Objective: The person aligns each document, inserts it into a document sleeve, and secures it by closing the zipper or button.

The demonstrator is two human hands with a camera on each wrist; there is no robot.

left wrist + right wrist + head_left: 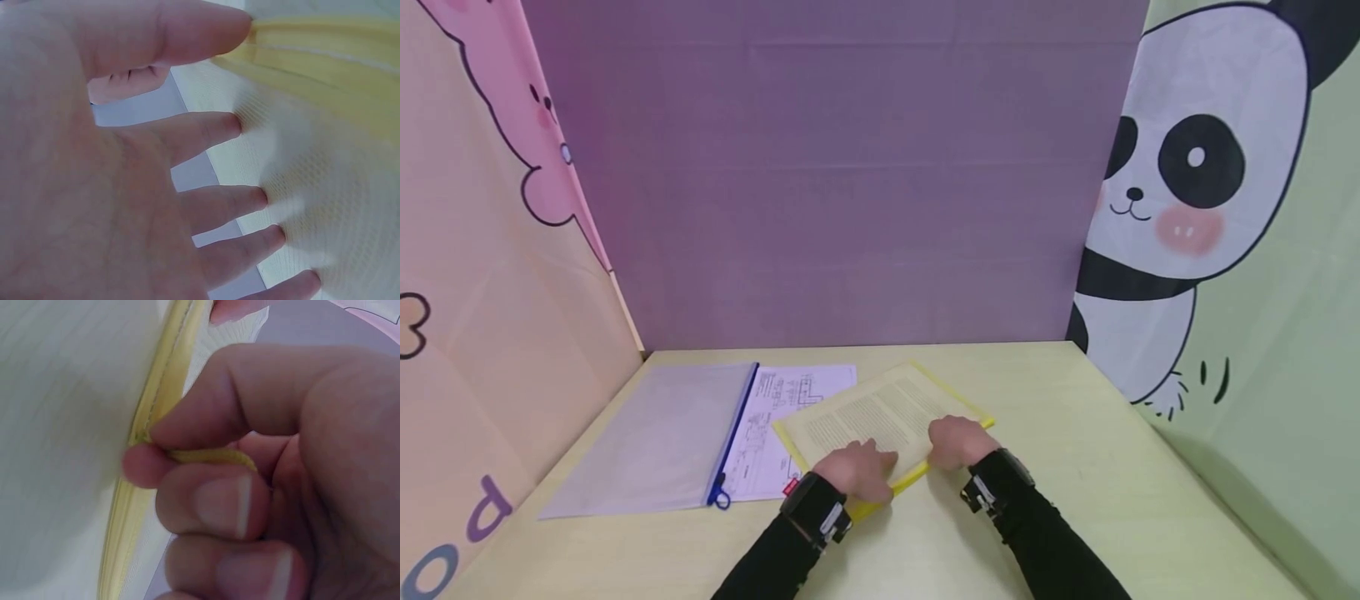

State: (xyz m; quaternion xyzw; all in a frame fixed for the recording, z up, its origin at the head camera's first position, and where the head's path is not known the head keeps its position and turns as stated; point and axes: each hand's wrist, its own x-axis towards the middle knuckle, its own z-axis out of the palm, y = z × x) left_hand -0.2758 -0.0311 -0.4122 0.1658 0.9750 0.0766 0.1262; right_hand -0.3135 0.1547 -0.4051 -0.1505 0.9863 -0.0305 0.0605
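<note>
The yellow-edged pouch (880,404) lies slantwise beneath both hands, its near edge between them. The left hand (853,468) has its fingers spread and straight on the pouch's face, with the thumb touching the zip edge (337,53). At the same edge, farther right, the right hand (958,442) pinches a small yellow pull tab (215,455) between thumb and forefinger, other fingers curled.

Left of the pouch, a white sheet of line drawings (771,442) is partly covered by it. Farther left lies a translucent pouch (655,442) with a blue zip strip (733,433); a small red tag (791,487) shows near the yellow pouch's left side.

The yellow pouch is roughly rectangular, its mesh finely gridded, its edging stitched. Printed text shows through. Beneath it is a pale, smooth table (1112,500).
</note>
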